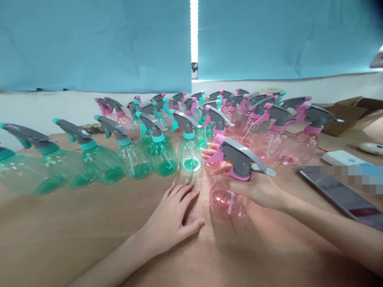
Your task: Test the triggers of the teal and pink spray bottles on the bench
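My left hand (pixel 173 211) lies palm down on the table (pixel 89 243), its fingers spread and holding nothing. A pink spray bottle (pixel 229 205) with a grey trigger head stands upright just right of it. Behind that bottle is my right hand (pixel 221 165), partly hidden by the bottle and its head. Its fingers stretch out to the left, apart, beside the base of another pink spray bottle (pixel 219 132); whether they touch it I cannot tell. A clear green spray bottle (pixel 190 153) stands a little beyond my left fingertips.
Green spray bottles (pixel 163 157) form a row to the left. Pink spray bottles (pixel 267 143) crowd the right and back. At right lie a phone (pixel 338 195), a white box (pixel 344 158) and a white mouse-like object (pixel 371 148), near an open cardboard box (pixel 350 115). Blue blinds (pixel 95 44) hang behind.
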Demonstrator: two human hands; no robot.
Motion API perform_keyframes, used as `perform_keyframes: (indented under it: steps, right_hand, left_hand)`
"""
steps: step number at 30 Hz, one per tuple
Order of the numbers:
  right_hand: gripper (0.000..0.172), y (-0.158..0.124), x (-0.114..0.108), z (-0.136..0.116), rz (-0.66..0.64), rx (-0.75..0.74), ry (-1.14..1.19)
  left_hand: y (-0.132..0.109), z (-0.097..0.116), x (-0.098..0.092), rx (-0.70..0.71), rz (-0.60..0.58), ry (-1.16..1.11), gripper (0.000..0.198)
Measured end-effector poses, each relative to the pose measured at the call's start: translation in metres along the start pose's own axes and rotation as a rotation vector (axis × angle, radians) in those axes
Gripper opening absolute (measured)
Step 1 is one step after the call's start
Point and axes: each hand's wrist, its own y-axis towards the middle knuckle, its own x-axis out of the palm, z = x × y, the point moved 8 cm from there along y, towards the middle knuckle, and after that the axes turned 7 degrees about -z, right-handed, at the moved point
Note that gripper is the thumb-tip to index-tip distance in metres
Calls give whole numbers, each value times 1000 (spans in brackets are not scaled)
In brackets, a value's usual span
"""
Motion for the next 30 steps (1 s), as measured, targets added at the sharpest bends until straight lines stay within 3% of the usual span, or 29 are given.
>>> perform_keyframes:
  steps: [7, 14, 20, 26, 30]
  right_hand:
    - [40, 0, -1, -4, 7, 1, 4]
    - [51, 0, -1, -5, 8, -12, -6]
    - [46, -1, -2, -3, 3, -29, -38]
    - [21, 0, -3, -5, 4, -11, -59]
    - [17, 1, -3, -7, -11, 8, -91]
  left_hand:
    - [0, 0, 1, -2, -2, 1, 60]
    - [1, 0, 1, -7, -9, 1, 60]
    - [0, 0, 0, 4, 5, -11, 59]
    - [0, 1, -1, 9, 10, -15, 58]
    - [0, 0, 0, 2, 2, -14, 59]
